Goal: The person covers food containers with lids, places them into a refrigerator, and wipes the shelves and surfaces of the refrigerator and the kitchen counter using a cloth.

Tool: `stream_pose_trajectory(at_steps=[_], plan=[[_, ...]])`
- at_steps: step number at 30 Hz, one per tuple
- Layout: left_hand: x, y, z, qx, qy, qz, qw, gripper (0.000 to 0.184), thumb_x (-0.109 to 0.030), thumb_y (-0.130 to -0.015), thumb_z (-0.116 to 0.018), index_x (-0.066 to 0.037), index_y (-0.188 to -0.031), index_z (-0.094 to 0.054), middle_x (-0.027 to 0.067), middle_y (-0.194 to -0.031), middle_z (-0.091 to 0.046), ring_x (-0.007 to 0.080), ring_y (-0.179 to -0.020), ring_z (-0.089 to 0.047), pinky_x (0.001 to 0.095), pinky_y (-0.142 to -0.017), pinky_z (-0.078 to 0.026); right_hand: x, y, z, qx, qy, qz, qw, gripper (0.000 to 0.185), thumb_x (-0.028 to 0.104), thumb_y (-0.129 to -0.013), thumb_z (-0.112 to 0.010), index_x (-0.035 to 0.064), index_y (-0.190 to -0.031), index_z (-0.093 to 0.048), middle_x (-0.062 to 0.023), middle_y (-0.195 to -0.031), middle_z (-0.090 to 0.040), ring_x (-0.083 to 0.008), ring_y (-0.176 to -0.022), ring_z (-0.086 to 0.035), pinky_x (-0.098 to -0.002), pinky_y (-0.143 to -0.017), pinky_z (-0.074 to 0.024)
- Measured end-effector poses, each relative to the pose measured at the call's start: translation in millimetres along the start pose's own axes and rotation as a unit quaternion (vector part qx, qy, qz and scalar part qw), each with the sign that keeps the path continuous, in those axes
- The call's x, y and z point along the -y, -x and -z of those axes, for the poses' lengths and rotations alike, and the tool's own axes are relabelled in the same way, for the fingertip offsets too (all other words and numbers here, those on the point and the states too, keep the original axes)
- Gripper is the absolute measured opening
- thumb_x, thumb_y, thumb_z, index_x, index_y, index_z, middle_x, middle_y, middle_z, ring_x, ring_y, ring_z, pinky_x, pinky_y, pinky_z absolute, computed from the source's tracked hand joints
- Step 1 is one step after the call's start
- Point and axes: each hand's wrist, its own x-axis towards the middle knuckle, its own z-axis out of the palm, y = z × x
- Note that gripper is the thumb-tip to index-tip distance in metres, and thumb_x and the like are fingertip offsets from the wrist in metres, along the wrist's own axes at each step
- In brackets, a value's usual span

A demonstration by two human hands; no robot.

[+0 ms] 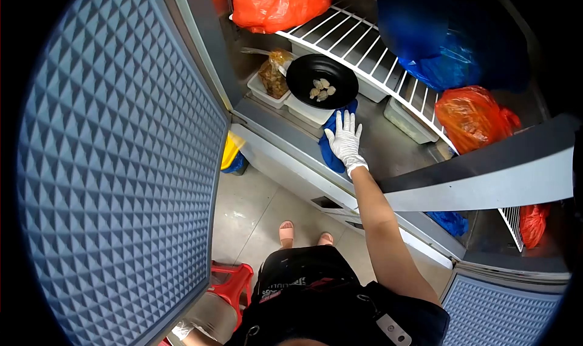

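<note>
Cloth (330, 150), dark blue and rumpled, lies on the metal floor (385, 158) of the cabinet, its long axis running from close to the front sill (285, 132) inward to the right side of a black plate (303, 82). The right hand (345, 141), gloved in white, rests flat on it, palm down with fingers spread wide and pointing inward, clasping nothing. The left hand (182, 330), also gloved, is partly hidden near the lower end of the open door (121, 152); I cannot tell whether it grips anything. Bare floor opens right of the cloth, reaching a pale container (408, 121), with the wire shelf (358, 39) above. The plate holds a few small pale pieces and sits over a white container (308, 110); just left, a white tray (261, 92) bears a bag (273, 79) of brown food.
</note>
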Motion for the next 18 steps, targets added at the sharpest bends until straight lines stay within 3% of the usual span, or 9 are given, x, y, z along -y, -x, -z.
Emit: stream_pose_trajectory(at_steps=[7, 18], plan=[[7, 6, 18, -0.037, 0.016, 0.024, 0.999, 0.027, -0.033, -0.09, -0.05, -0.008, -0.1, -0.058, 0.0078, -0.098, -0.061, 0.0235, -0.092, -0.057, 0.0372, -0.08, -0.046, 1, -6, -2, 0.028, 0.022, -0.008, 0.999, 0.072, 0.049, -0.09, -0.042, 0.0052, -0.144, -0.024, -0.0199, -0.149, -0.02, -0.0347, -0.139, -0.016, -0.0599, -0.108, -0.0088], [19, 23, 52, -0.074, 0.053, 0.043, 0.995, 0.029, -0.037, -0.09, -0.051, -0.01, -0.097, -0.058, 0.0057, -0.095, -0.061, 0.0224, -0.09, -0.058, 0.0374, -0.078, -0.046, 5, -12, 0, 0.047, 0.023, -0.041, 0.998, 0.072, 0.049, -0.089, -0.042, 0.0054, -0.144, -0.024, -0.0197, -0.15, -0.02, -0.0347, -0.139, -0.015, -0.0592, -0.109, -0.0066]])
